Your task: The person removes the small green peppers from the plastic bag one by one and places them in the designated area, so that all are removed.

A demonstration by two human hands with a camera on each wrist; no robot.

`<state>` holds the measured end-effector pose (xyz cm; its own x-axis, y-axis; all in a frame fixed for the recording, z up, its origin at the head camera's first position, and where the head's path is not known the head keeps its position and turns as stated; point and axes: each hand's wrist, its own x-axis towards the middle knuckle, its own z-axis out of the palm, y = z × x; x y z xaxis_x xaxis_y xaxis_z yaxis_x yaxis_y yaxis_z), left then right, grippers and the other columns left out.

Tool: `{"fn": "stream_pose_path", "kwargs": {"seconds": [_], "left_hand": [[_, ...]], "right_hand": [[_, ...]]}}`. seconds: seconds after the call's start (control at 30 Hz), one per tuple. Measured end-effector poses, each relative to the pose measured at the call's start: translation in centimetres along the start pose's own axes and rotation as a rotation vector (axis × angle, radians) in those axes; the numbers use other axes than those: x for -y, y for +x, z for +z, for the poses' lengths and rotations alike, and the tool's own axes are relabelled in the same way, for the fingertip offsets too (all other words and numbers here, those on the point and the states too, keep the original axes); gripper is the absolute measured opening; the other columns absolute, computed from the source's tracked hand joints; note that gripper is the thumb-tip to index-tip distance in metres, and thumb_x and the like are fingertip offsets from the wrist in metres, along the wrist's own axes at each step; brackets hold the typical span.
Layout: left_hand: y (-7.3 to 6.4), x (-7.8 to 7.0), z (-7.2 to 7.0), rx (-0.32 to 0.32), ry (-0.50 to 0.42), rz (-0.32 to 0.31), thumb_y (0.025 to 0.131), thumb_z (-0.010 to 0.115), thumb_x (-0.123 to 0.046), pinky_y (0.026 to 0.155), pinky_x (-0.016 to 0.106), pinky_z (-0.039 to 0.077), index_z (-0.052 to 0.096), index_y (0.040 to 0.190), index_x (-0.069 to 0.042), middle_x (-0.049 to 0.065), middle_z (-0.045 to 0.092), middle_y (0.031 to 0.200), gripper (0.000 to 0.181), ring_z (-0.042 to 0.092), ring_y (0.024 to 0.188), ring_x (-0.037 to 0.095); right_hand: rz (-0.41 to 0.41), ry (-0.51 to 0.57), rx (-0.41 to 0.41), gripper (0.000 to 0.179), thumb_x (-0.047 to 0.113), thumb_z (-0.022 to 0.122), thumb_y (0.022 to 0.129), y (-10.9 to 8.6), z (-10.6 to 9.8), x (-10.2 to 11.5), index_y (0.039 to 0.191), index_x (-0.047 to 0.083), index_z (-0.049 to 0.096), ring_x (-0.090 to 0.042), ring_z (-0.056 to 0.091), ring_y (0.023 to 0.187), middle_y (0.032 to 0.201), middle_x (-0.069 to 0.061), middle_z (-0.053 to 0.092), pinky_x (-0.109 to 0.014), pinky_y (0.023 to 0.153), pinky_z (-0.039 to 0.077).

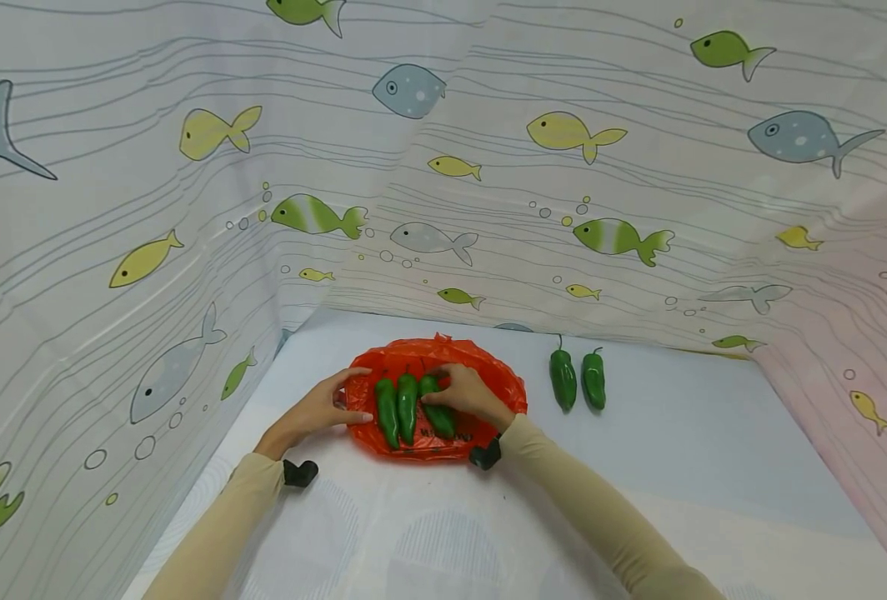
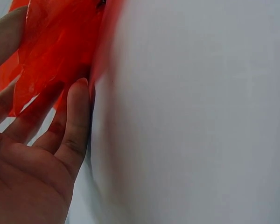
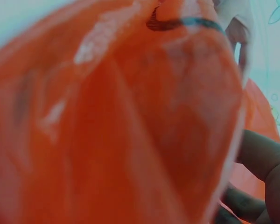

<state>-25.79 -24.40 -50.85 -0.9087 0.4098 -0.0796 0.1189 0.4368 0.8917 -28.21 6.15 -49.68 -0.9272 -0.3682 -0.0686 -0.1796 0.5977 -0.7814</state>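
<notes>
A red plastic bag (image 1: 406,352) lies spread on the table with three green peppers on it. Two of them, the left pepper (image 1: 387,414) and the middle pepper (image 1: 408,410), lie side by side. My right hand (image 1: 473,395) grips the third pepper (image 1: 441,421) near its upper part. At the bag's left edge is my left hand (image 1: 318,410), thumb and fingers spread apart. In the left wrist view, its fingers (image 2: 76,121) rest against the red film. Bag film fills most of the right wrist view and hides the pepper there.
Two more green peppers, one (image 1: 563,379) beside the other (image 1: 594,381), lie on the white table (image 1: 684,467) right of the bag. Fish-patterned sheets (image 1: 488,192) stand around the back and sides.
</notes>
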Motion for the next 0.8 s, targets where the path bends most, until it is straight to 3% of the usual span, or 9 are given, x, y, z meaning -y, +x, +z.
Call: {"fn": "stream_pose_path", "kwargs": {"seconds": [0.2, 0.43, 0.63, 0.8], "left_hand": [[-0.1, 0.0, 0.0, -0.001, -0.002, -0.001, 0.085, 0.087, -0.024, 0.091, 0.038, 0.051, 0.043, 0.154, -0.020, 0.014, 0.056, 0.139, 0.081, 0.059, 0.108, 0.028], [-0.1, -0.1, 0.0, -0.003, 0.002, -0.007, 0.086, 0.087, -0.024, 0.092, 0.038, 0.051, 0.043, 0.154, -0.020, 0.014, 0.056, 0.139, 0.081, 0.060, 0.109, 0.028], [-0.2, 0.0, 0.0, -0.009, 0.015, -0.012, 0.085, 0.087, -0.025, 0.091, 0.038, 0.051, 0.044, 0.154, -0.021, 0.014, 0.055, 0.140, 0.081, 0.060, 0.107, 0.028], [-0.1, -0.2, 0.0, -0.010, 0.017, -0.016, 0.085, 0.087, -0.027, 0.087, 0.037, 0.052, 0.043, 0.154, -0.020, 0.014, 0.058, 0.135, 0.082, 0.060, 0.102, 0.027]], "right_hand": [[-0.005, 0.016, 0.005, 0.052, 0.028, 0.083, 0.088, -0.4, -0.3, 0.1, 0.132, 0.008, 0.065, -0.024, 0.059, 0.108, 0.127, -0.010, 0.064, -0.036, 0.087, 0.056], [-0.059, 0.035, -0.006, 0.052, 0.030, 0.082, 0.089, -0.6, -0.4, 0.4, 0.136, 0.013, 0.066, -0.029, 0.058, 0.116, 0.131, -0.007, 0.064, -0.038, 0.089, 0.055], [-0.080, 0.090, 0.054, 0.049, 0.024, 0.079, 0.092, -1.4, -0.6, 1.1, 0.139, 0.018, 0.065, -0.035, 0.056, 0.121, 0.134, -0.005, 0.061, -0.034, 0.081, 0.056], [-0.077, 0.100, 0.071, 0.049, 0.023, 0.081, 0.091, -2.0, -0.8, 1.5, 0.137, 0.020, 0.066, -0.030, 0.053, 0.120, 0.132, -0.003, 0.061, -0.031, 0.076, 0.054]]}}
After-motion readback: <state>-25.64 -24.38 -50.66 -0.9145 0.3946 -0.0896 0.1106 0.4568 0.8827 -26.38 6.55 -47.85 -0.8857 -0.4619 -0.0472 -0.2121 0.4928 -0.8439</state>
